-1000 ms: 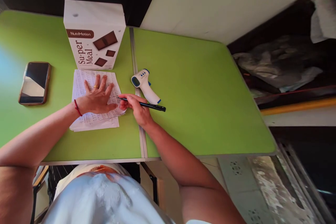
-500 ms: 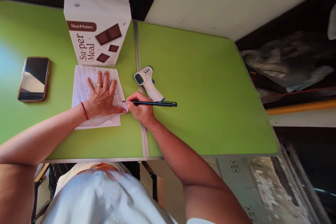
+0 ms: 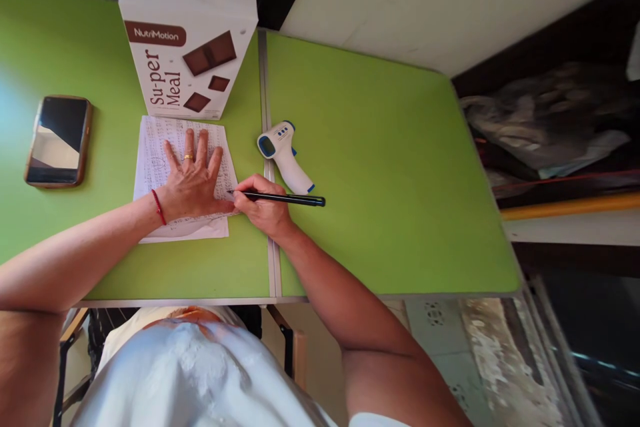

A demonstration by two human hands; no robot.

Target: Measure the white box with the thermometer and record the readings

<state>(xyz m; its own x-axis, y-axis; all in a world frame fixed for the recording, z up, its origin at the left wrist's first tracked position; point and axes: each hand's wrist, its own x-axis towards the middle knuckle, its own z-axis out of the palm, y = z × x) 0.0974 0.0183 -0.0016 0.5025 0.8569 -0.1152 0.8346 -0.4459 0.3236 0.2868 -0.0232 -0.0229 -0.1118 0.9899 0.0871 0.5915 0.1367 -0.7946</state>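
Observation:
My left hand (image 3: 195, 180) lies flat with spread fingers on a sheet of paper (image 3: 153, 140) covered in small handwriting. Between thumb and fingers, my right hand (image 3: 263, 207) grips a black pen (image 3: 300, 199). The pen's tip points left at the paper's right edge, close to my left thumb; whether it touches the sheet I cannot tell. Just beyond my right hand rests a white and blue infrared thermometer (image 3: 287, 159). Behind the paper stands a white NutriMotion box (image 3: 175, 3), upright.
A smartphone (image 3: 59, 140) in a brown case lies at the left of the green folding table (image 3: 380, 167). A metal seam (image 3: 273, 267) runs across the tabletop. Plastic bags (image 3: 545, 120) sit on a dark shelf at the right, beyond the table's edge.
The camera view has shifted slightly. My right hand and the pen have moved a little left along the paper's edge. My left hand stays spread on the sheet.

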